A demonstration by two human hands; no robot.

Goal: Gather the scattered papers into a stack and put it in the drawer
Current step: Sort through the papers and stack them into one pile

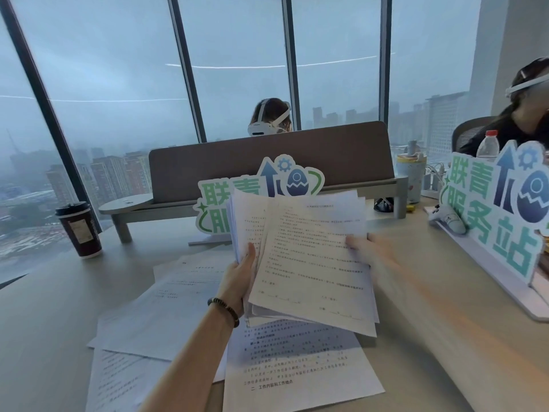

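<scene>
Loose papers (pixel 166 316), left hand (pixel 237 281) gripping stack (pixel 309 263)

1. You have a dark paper coffee cup (pixel 78 230) with a black lid standing at the far left of the desk (pixel 44 307).
2. A brown divider screen (pixel 270 162) runs across the far edge, with a person in a white headset (pixel 269 118) behind it.
3. A green-and-blue cut-out sign (pixel 267 179) stands before the screen; a larger one (pixel 499 215) lines your right.
4. A red-capped water bottle (pixel 487 145) rises behind that sign.
</scene>
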